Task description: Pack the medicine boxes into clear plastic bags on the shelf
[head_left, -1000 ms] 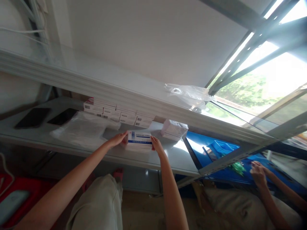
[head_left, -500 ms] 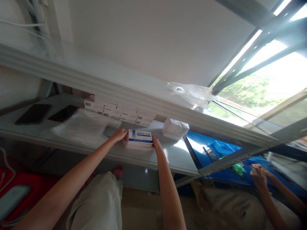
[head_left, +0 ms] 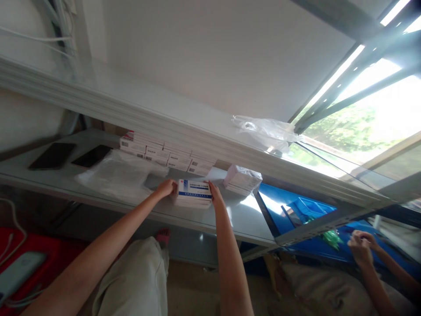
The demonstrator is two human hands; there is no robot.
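Note:
A stack of white-and-blue cartons (head_left: pixel 194 193) sits near the front of the grey shelf, between my two hands. My left hand (head_left: pixel 167 188) grips its left end, fingers partly hidden behind it. On the right end, my right hand (head_left: pixel 213 191) presses with its fingers along the side. Clear plastic bags (head_left: pixel 112 173) lie flat to the left of the stack. To the right stands a plastic-wrapped bundle of white boxes (head_left: pixel 242 179). Behind, rows of white cartons (head_left: pixel 179 160) with barcodes line the back of the shelf.
Two dark phones or tablets (head_left: pixel 52 156) lie on the shelf's left. Overhead, the upper shelf's edge (head_left: pixel 148 118) holds a clear plastic bag (head_left: pixel 263 129). At right, another person's hands (head_left: pixel 360 245) are near a green item (head_left: pixel 331 238) and blue trays (head_left: pixel 309 208).
The camera view has shifted slightly, moving the scene a little to the right. Both my hands stay on the carton stack, which shows no clear movement on the shelf.

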